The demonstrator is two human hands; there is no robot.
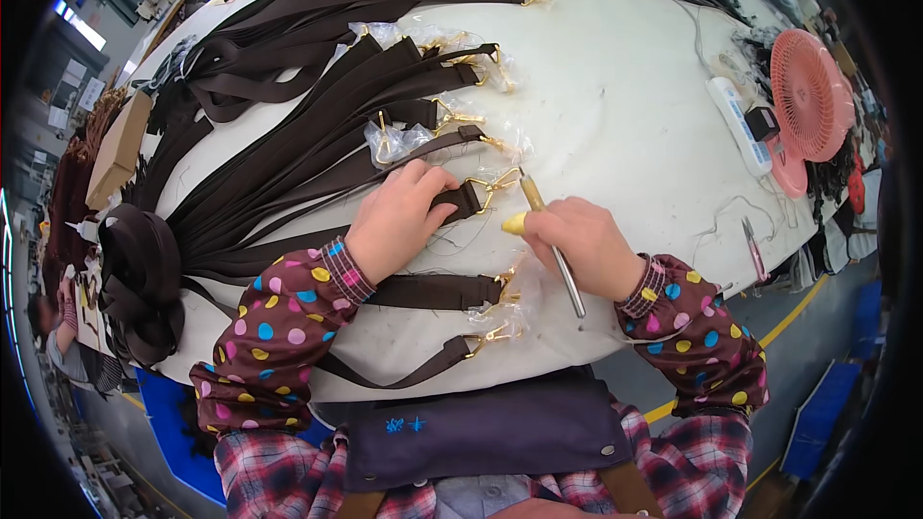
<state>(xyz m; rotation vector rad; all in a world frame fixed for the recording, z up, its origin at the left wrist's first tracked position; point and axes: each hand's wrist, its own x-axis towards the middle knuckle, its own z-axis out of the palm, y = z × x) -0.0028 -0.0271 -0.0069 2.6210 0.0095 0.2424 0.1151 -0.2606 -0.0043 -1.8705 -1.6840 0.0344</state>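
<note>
My left hand (402, 216) pinches the end of a dark brown webbing strap (460, 200) between thumb and fingers. At that end a gold snap hook (493, 188) points to the right. My right hand (588, 245) grips a slim pen-like tool (567, 284) with a brass-coloured upper end and a silver shaft. The brass end is close to the snap hook; I cannot tell whether they touch. A yellow cover (514, 224) shows on a fingertip of my right hand. More straps with gold hooks, several wrapped in clear plastic (522, 293), lie above and below my left hand.
The straps gather into a coiled bundle (142, 279) at the left. A pink fan (808, 101), a white power strip (738, 125) and pink-handled thread snips (755, 250) occupy the right side of the white table (615, 125). Another person (69, 327) is at the far left.
</note>
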